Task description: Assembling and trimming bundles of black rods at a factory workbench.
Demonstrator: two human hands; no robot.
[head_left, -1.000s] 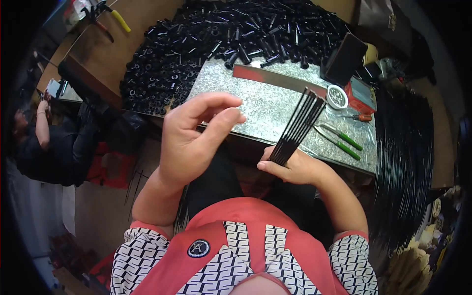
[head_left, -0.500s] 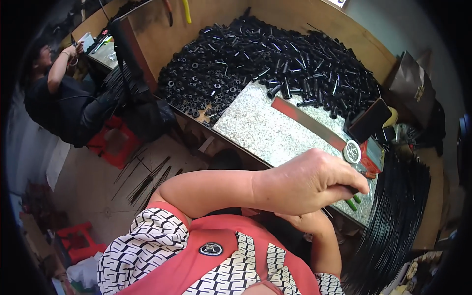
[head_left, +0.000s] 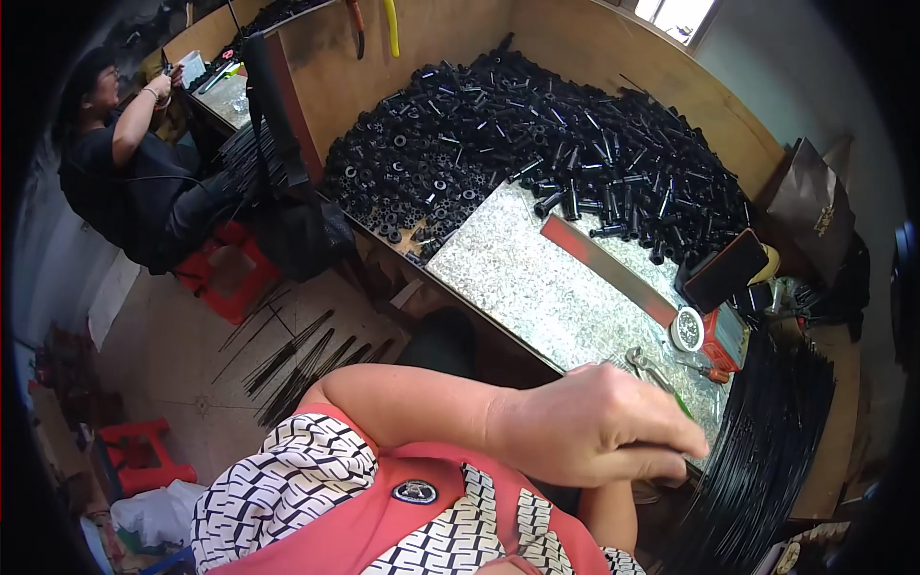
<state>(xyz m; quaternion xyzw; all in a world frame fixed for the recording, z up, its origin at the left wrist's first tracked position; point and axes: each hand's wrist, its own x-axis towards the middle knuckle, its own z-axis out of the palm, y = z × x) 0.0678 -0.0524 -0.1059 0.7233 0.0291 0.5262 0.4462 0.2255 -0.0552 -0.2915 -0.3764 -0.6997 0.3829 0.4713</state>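
My left hand (head_left: 609,431) reaches across in front of my body over the near right corner of the speckled worktop (head_left: 517,259). Its thumb and fingers are pressed together; whatever they grip, if anything, does not show. My right forearm (head_left: 611,517) comes up below it, and my right hand is mostly hidden beneath the left, its fingers out of sight. Just beyond my left hand lie green-handled pliers (head_left: 656,369), partly covered by it. Beside them rests a screwdriver with an orange-red handle (head_left: 714,374). A bundle of long thin black rods (head_left: 767,431) stands right of my hands.
Black tubes (head_left: 613,153) and small toothed rings (head_left: 393,182) are heaped behind the worktop. A flat reddish bar (head_left: 609,268), a white cup of small parts (head_left: 687,328), a red box (head_left: 726,340) and a phone (head_left: 725,271) sit to the right. A co-worker (head_left: 134,172) sits far left.
My left hand has moved down and nearer my body, uncovering the pliers' head and the screwdriver. My right hand has gone lower, behind the left. The whole view has shifted slightly.
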